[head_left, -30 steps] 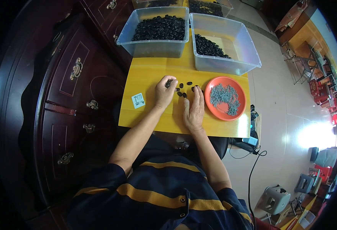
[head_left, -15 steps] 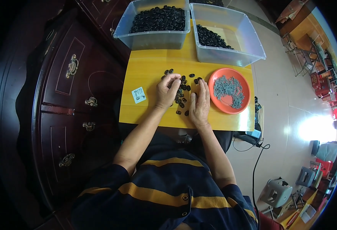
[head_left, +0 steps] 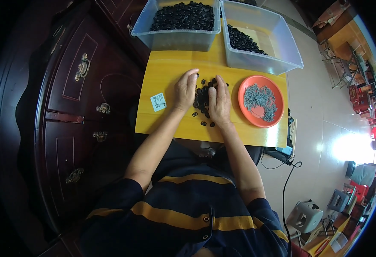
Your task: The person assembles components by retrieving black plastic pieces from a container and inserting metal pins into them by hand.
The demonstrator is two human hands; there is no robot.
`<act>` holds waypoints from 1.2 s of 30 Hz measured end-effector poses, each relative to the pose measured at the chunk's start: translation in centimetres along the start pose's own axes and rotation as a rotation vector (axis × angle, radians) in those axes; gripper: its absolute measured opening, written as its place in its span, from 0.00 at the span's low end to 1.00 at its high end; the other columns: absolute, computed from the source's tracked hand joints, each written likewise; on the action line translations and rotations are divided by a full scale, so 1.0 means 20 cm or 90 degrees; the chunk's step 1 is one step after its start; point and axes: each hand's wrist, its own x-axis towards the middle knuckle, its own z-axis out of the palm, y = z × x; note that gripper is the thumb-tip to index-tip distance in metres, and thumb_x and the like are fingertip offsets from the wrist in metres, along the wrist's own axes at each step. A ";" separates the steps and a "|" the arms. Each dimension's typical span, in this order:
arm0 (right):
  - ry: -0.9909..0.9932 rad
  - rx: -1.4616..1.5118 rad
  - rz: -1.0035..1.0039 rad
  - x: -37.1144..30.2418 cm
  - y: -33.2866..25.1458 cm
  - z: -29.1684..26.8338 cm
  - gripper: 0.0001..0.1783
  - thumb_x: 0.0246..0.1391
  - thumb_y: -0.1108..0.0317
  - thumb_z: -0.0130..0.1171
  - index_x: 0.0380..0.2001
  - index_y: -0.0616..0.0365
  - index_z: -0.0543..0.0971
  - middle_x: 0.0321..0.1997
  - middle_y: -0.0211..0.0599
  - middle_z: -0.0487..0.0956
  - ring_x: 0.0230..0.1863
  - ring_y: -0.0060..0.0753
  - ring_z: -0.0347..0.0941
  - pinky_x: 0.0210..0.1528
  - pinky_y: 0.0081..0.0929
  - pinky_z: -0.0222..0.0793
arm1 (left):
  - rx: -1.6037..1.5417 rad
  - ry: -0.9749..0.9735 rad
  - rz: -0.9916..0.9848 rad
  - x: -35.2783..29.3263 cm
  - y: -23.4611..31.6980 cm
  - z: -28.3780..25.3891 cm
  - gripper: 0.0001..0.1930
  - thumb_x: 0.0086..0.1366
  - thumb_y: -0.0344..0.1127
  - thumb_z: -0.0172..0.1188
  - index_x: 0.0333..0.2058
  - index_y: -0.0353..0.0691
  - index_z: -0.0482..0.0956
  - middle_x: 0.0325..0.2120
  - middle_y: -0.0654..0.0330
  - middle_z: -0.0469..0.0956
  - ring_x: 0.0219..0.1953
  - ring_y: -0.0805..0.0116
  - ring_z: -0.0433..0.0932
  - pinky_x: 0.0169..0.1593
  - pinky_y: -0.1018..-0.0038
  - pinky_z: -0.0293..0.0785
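Observation:
A loose heap of small black oval plastic pieces [head_left: 201,95] lies on the yellow table between my two hands. My left hand [head_left: 185,92] stands on its edge along the heap's left side, fingers stretched out; a black piece shows at its fingertips. At the heap's right side my right hand [head_left: 220,102] is also on edge, fingers extended and thumb over some of the pieces. Neither hand grips anything that I can see. Part of the heap is hidden behind the right hand. A few single pieces lie nearer to me.
Two clear plastic bins stand at the back: the left bin [head_left: 177,42] holds many black pieces, the right bin [head_left: 278,64] fewer. An orange bowl [head_left: 242,109] of thin grey-blue pieces sits right of my hands. A white printed label [head_left: 158,102] lies at left, near dark wooden drawers [head_left: 74,107].
The scattered black pieces are now bunched closer together between my hands. My right hand has moved away from the bowl, inward and farther from me. The whole view has shifted slightly.

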 end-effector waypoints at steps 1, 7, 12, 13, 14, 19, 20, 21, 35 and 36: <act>-0.023 0.055 0.018 0.01 -0.01 0.02 0.26 0.66 0.64 0.47 0.62 0.68 0.65 0.63 0.63 0.67 0.65 0.62 0.63 0.66 0.46 0.59 | 0.002 -0.006 0.012 0.00 0.02 0.03 0.18 0.75 0.43 0.47 0.47 0.35 0.79 0.41 0.50 0.82 0.45 0.56 0.81 0.50 0.67 0.75; -0.001 0.235 0.067 -0.03 -0.03 0.00 0.27 0.70 0.58 0.42 0.62 0.69 0.67 0.61 0.60 0.72 0.64 0.55 0.67 0.66 0.40 0.60 | -0.095 -0.030 -0.037 -0.01 0.03 0.05 0.19 0.75 0.43 0.47 0.47 0.34 0.79 0.41 0.50 0.82 0.45 0.59 0.81 0.51 0.68 0.74; 0.041 0.263 0.089 -0.14 0.02 -0.15 0.28 0.71 0.56 0.40 0.61 0.70 0.68 0.61 0.55 0.73 0.65 0.48 0.67 0.67 0.37 0.59 | -0.079 -0.038 -0.080 -0.02 0.01 -0.05 0.26 0.77 0.50 0.41 0.49 0.32 0.78 0.46 0.53 0.80 0.51 0.63 0.77 0.57 0.68 0.69; 0.031 0.270 0.105 -0.17 0.02 -0.17 0.28 0.71 0.56 0.40 0.61 0.70 0.68 0.61 0.55 0.73 0.65 0.48 0.67 0.67 0.37 0.59 | -0.065 -0.049 -0.079 0.00 0.01 -0.05 0.27 0.77 0.51 0.40 0.50 0.32 0.77 0.46 0.52 0.80 0.52 0.62 0.76 0.57 0.68 0.69; 0.023 0.276 0.121 -0.20 0.03 -0.20 0.28 0.71 0.56 0.40 0.61 0.70 0.68 0.61 0.54 0.73 0.65 0.47 0.68 0.67 0.37 0.59 | -0.066 -0.051 -0.077 0.02 0.00 -0.04 0.27 0.77 0.51 0.40 0.50 0.32 0.77 0.46 0.52 0.80 0.52 0.62 0.76 0.57 0.68 0.69; 0.043 0.306 0.152 -0.29 -0.02 -0.28 0.26 0.72 0.56 0.40 0.58 0.69 0.70 0.55 0.49 0.78 0.59 0.40 0.72 0.64 0.34 0.62 | -0.072 -0.085 -0.032 0.14 -0.05 0.06 0.25 0.75 0.50 0.43 0.49 0.33 0.78 0.44 0.50 0.82 0.49 0.61 0.80 0.55 0.68 0.72; 0.044 0.307 0.152 -0.30 -0.02 -0.28 0.26 0.72 0.56 0.40 0.58 0.69 0.70 0.55 0.49 0.78 0.59 0.40 0.72 0.64 0.34 0.62 | -0.071 -0.085 -0.031 0.15 -0.06 0.06 0.25 0.75 0.50 0.43 0.49 0.33 0.78 0.44 0.50 0.82 0.49 0.61 0.80 0.55 0.68 0.72; 0.046 0.319 0.164 -0.32 -0.01 -0.29 0.26 0.72 0.56 0.40 0.58 0.68 0.70 0.53 0.49 0.79 0.58 0.39 0.73 0.64 0.34 0.63 | -0.093 -0.100 -0.040 0.16 -0.05 0.07 0.25 0.75 0.51 0.44 0.49 0.33 0.78 0.44 0.51 0.82 0.50 0.61 0.80 0.55 0.68 0.72; 0.030 0.315 0.186 -0.32 0.01 -0.30 0.23 0.72 0.57 0.42 0.49 0.67 0.76 0.41 0.42 0.84 0.48 0.30 0.78 0.54 0.28 0.69 | 0.205 -0.300 -0.026 -0.25 0.25 -0.34 0.08 0.58 0.30 0.67 0.37 0.37 0.83 0.27 0.60 0.79 0.28 0.68 0.80 0.32 0.73 0.76; 0.031 0.322 0.184 -0.32 0.01 -0.30 0.22 0.72 0.58 0.42 0.49 0.67 0.76 0.40 0.42 0.84 0.47 0.29 0.78 0.54 0.27 0.69 | 0.237 -0.335 -0.022 -0.27 0.27 -0.33 0.09 0.57 0.30 0.68 0.37 0.37 0.83 0.26 0.59 0.78 0.28 0.66 0.80 0.32 0.72 0.76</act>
